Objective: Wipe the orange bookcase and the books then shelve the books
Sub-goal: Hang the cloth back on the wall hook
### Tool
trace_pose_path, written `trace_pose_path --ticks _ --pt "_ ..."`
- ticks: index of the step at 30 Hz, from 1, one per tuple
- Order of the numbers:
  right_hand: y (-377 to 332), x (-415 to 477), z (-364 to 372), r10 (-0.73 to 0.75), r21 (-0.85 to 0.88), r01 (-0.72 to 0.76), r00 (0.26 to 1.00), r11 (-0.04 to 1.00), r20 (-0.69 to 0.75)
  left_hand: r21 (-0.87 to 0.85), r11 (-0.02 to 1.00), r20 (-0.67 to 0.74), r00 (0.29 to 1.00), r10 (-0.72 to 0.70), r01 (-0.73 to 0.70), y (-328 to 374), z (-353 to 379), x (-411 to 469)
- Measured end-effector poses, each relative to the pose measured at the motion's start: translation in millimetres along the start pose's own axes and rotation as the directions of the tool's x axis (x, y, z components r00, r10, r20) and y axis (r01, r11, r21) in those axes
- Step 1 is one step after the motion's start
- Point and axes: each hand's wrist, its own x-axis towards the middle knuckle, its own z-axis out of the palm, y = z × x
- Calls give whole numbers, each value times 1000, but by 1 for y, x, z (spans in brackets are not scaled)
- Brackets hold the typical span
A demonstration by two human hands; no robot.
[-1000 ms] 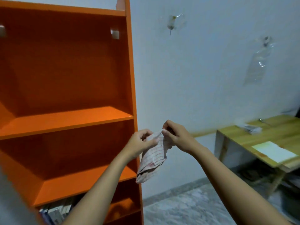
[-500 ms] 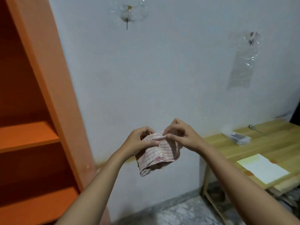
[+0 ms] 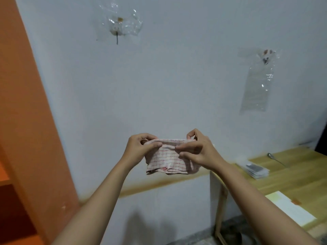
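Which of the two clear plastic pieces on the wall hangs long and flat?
The right clear plastic piece, above the light wooden table; the left piece is a short crumpled bunch.

Wooden table (image 3: pixel 293 179), white paper (image 3: pixel 290 208), spoon (image 3: pixel 274 157), packets (image 3: pixel 257 169)

The place looks like a plain room in a home. An orange bookcase (image 3: pixel 26 103) stands against a painted white wall (image 3: pixel 177 85). A light wooden table (image 3: pixel 292 177) carries a spoon (image 3: pixel 276 159) and a sheet of paper (image 3: pixel 290 209). A clear plastic bag (image 3: pixel 256 85) is taped to the wall, and the floor (image 3: pixel 191 240) is speckled stone.
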Motion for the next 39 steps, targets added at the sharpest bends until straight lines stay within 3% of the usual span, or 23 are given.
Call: trace_pose_path --ticks 8,17,29,36,39 --pt "-7 118 31 -234 -220 176 931 960 -279 117 972 -227 948 224 -202 28 -63 78" --pt "-50 313 32 -338 -249 249 835 936 -435 222 881 -410 780 473 -418 92 -163 212" --pt "-61 447 52 -354 -286 240 808 928 -470 514 745 -471 586 660 -426 117 -227 309" --pt "-51 458 70 -318 -33 347 813 937 -488 647 669 -451 524 723 -366 110 -230 319" --pt "-50 460 72 -312 18 362 827 932 -467 692 622 -456 445 771 -367 106 -219 316"
